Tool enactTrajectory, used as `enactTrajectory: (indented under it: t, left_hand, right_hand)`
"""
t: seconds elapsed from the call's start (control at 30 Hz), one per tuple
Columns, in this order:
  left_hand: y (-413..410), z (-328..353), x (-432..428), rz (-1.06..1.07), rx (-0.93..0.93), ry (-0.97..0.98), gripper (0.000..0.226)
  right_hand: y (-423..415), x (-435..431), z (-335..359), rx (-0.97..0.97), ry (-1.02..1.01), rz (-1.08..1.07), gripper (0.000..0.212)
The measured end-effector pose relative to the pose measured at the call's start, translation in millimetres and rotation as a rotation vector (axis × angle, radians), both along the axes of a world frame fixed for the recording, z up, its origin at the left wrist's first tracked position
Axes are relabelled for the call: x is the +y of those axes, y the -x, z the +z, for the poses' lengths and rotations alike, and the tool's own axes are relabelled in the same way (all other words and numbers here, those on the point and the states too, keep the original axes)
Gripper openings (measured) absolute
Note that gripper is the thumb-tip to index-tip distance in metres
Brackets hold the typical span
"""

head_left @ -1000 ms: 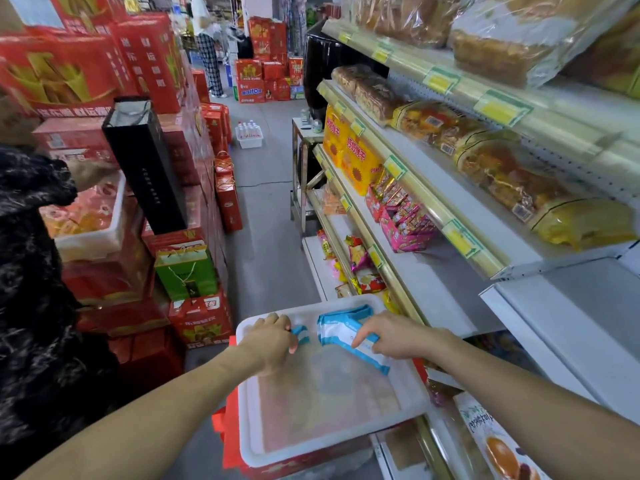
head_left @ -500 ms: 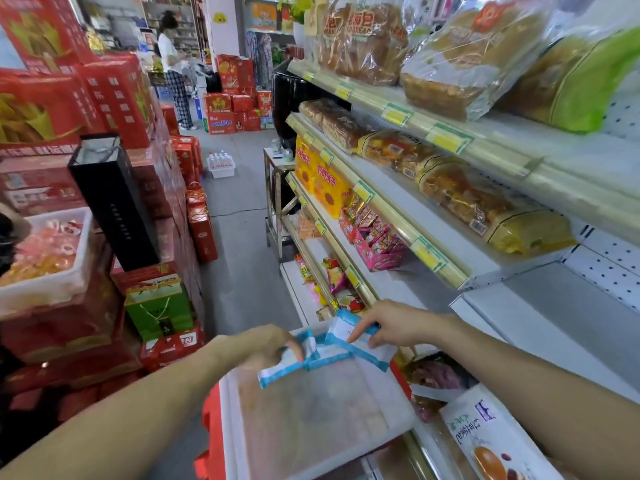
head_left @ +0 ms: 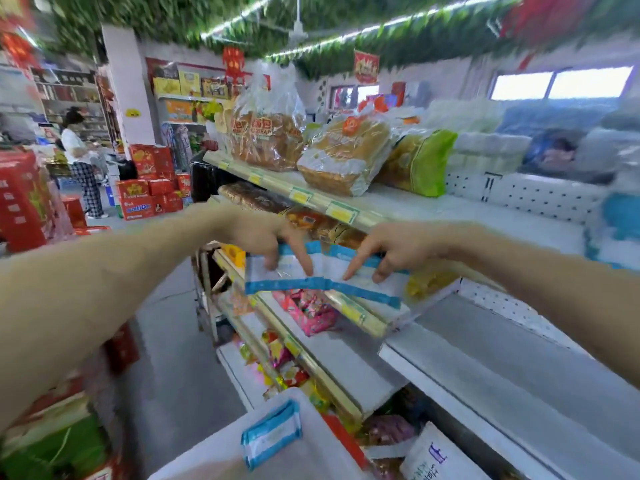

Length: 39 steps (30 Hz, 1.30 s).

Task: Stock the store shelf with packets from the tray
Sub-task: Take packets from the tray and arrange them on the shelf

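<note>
at far left a stack of red cardboard gift boxes (head_left: 20, 199) lines the aisle, with a person in a white top and checked trousers (head_left: 81, 164) standing well beyond it. the left hand (head_left: 256, 233) reaches in at mid height, its fingers (head_left: 304, 258) pinched on the upper left part of a flat white plastic packet with blue edges (head_left: 287, 275). just beside it, overlapping at the middle, a second white and blue packet (head_left: 367, 278) is gripped by the right hand (head_left: 391, 247), fingers pressed down on its face. both packets hang in the air in front of the yellow-edged white store shelf (head_left: 356, 315), above pink wrapped sweets (head_left: 308, 310). motion blur hides the print on them. below, at the bottom edge, a third blue-edged packet (head_left: 272, 434) lies in the white plastic tray (head_left: 221, 448). on the top shelf to the right stand clear bags of brown bread (head_left: 343, 154) and a green and yellow bag (head_left: 419, 162).
</note>
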<state>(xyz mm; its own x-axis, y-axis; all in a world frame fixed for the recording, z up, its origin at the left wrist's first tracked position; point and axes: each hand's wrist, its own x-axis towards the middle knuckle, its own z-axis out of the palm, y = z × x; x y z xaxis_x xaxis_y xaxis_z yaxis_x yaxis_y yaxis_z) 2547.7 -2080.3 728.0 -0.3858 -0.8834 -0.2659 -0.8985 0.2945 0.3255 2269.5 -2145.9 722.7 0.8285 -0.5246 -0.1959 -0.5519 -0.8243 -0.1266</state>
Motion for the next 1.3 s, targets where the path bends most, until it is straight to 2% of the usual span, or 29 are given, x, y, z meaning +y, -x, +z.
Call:
enactTrajectory:
  t: [0.23,0.47,0.77,0.97,1.07,1.2,1.3]
  left_hand:
    - [97,72,-48,-0.220,0.062,0.073,0.064]
    - [221,116,-63,-0.445,0.095,0.117,0.064]
    - [327,124,-54,-0.697,0.049,0.289,0.068]
    - [348,125,-49,-0.743,0.058,0.275,0.070]
    - [355,124,-49,-0.729,0.085,0.238,0.070]
    - [361,122,-50,-0.742,0.064,0.245,0.072]
    - [362,120,-52,-0.729,0.071,0.236,0.069]
  right_hand:
    - [113,33,94,-0.064,0.107,-0.195,0.045]
    - [234,83,135,-0.083,0.159,-0.429,0.045]
    - [342,150,119,-0.093,0.118,-0.782,0.043]
    - [381,175,109,-0.183,0.009,-0.954,0.045]
    - [387,177,105,-0.249,-0.034,-0.973,0.045]
    - [385,174,95,-0.178,-0.091,-0.959,0.048]
    - [388,172,88,-0.170,-0.059,-0.952,0.049]
